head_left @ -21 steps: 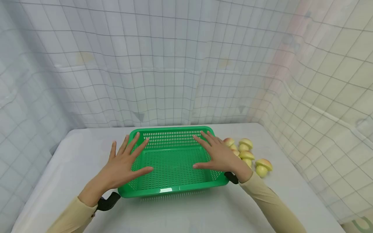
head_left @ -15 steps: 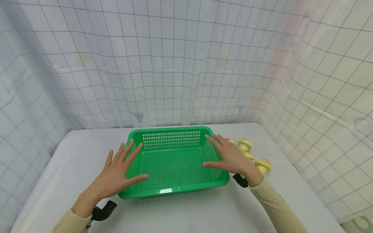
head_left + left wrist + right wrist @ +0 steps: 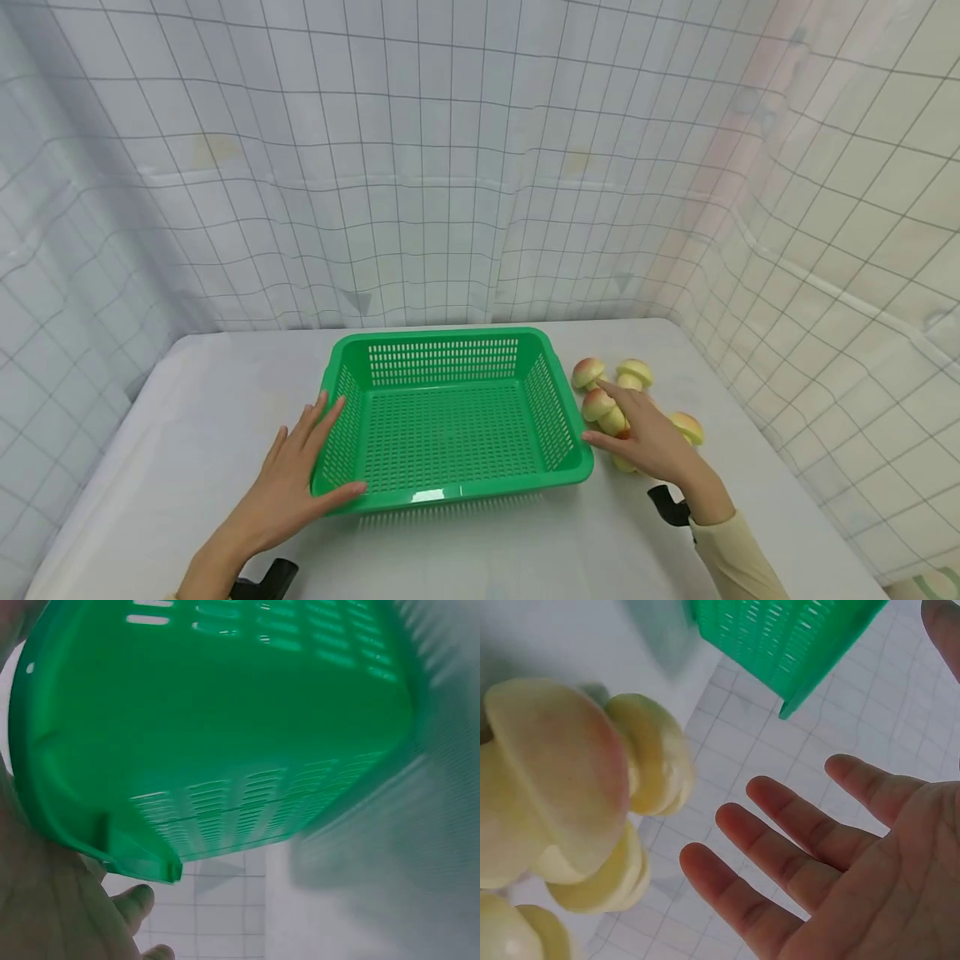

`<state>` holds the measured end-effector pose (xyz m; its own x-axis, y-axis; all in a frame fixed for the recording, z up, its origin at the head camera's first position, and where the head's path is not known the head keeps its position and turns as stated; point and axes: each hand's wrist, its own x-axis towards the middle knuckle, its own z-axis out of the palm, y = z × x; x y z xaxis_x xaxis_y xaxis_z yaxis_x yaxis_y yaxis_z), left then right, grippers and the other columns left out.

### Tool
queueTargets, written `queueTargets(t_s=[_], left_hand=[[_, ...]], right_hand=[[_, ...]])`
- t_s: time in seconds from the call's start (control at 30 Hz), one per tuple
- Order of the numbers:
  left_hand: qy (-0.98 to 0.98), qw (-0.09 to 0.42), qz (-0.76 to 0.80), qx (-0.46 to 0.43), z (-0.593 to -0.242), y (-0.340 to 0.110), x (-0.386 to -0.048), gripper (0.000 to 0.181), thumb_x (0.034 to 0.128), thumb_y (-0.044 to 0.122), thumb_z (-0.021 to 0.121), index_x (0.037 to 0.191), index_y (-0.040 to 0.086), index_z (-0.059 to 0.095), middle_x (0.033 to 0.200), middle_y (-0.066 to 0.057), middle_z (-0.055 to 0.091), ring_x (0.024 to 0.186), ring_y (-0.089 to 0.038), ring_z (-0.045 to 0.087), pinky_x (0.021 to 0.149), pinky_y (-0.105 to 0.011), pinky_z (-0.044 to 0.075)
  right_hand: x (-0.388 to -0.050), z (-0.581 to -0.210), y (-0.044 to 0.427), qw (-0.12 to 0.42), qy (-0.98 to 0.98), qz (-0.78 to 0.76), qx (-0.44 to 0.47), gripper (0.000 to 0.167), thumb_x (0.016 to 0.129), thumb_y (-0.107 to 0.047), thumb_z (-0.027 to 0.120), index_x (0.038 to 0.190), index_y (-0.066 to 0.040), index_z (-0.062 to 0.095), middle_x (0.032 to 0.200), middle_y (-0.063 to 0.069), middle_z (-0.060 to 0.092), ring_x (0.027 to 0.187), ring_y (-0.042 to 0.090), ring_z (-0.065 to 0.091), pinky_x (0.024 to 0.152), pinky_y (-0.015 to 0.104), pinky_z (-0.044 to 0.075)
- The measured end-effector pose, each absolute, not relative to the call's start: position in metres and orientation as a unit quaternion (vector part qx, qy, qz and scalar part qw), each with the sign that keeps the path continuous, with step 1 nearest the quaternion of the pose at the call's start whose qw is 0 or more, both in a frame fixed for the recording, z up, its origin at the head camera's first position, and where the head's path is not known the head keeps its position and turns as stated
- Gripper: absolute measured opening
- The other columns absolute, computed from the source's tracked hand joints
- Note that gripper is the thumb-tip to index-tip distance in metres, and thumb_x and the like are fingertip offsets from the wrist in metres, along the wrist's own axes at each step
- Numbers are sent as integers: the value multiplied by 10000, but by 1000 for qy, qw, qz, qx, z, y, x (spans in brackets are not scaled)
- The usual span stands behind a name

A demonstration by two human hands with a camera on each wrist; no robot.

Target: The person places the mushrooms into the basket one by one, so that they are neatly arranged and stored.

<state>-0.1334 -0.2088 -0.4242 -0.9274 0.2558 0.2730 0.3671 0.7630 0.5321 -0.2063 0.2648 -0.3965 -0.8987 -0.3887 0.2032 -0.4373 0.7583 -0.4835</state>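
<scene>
An empty green basket (image 3: 450,433) stands on the white table. The left hand (image 3: 281,492) is at its left side with fingers spread; in the left wrist view the palm and fingers lie close beside the basket's rim (image 3: 45,787), and I cannot tell if they touch. The right hand (image 3: 656,442) hovers with fingers apart over yellow mushroom-shaped pieces (image 3: 598,405) to the right of the basket. In the right wrist view its straight fingers (image 3: 780,855) hold nothing, beside the pieces (image 3: 562,772).
Several mushroom-shaped pieces (image 3: 634,372) lie together on the right of the white table (image 3: 225,383). A gridded white curtain (image 3: 420,183) hangs behind and along both sides. Black devices (image 3: 266,579) are worn at both wrists.
Both hands have moved from above the basket: the right hand to the right and lower, over the mushroom-shaped pieces, the left hand down and left to the basket's left side.
</scene>
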Motion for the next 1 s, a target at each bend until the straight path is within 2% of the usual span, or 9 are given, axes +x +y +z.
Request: queueTargets(t_s=[0.2, 0.3, 0.47, 0.57, 1.0], left_hand=[[-926, 98, -332, -152, -436, -210, -129, 1001, 808, 413, 726, 1541, 245, 66, 1580, -77, 19, 1410, -348, 67, 1087, -518, -32], [-925, 105, -336, -144, -440, -210, -129, 1012, 797, 402, 740, 1542, 223, 79, 1581, -69, 20, 1406, -359, 71, 1085, -534, 1], [-920, 93, -362, -121, -441, -210, -127, 1034, 786, 392, 755, 1542, 242, 65, 1581, -16, -20, 1398, -384, 76, 962, -678, 197], [-916, 82, -376, -114, -442, -211, -126, 1037, 788, 378, 757, 1541, 244, 57, 1577, 20, -58, 1396, -384, 78, 889, -697, 267], [-891, 62, -437, -110, -449, -209, -126, 995, 817, 304, 741, 1536, 282, 53, 1563, 79, -116, 1406, -324, 6, 883, -712, 248]], right_hand=[[-199, -409, 278, 58, -953, 233, 184, 814, 814, -598, 635, 1411, -85, 427, 1353, 120, 491, 1225, 325, 435, 901, 540, 398], [-197, -414, 282, 67, -960, 216, 165, 803, 812, -616, 624, 1395, -95, 441, 1309, 136, 522, 1179, 349, 479, 869, 551, 412], [-192, -420, 286, 56, -965, 215, 138, 812, 806, -628, 620, 1413, -127, 418, 1301, 180, 510, 1162, 385, 488, 833, 589, 410], [-190, -422, 288, 45, -971, 205, 117, 844, 801, -649, 606, 1415, -102, 416, 1307, 231, 485, 1144, 423, 494, 817, 618, 404], [-184, -432, 295, 30, -977, 195, 83, 833, 825, -635, 588, 1413, -69, 419, 1317, 339, 431, 1141, 485, 476, 786, 646, 403]])
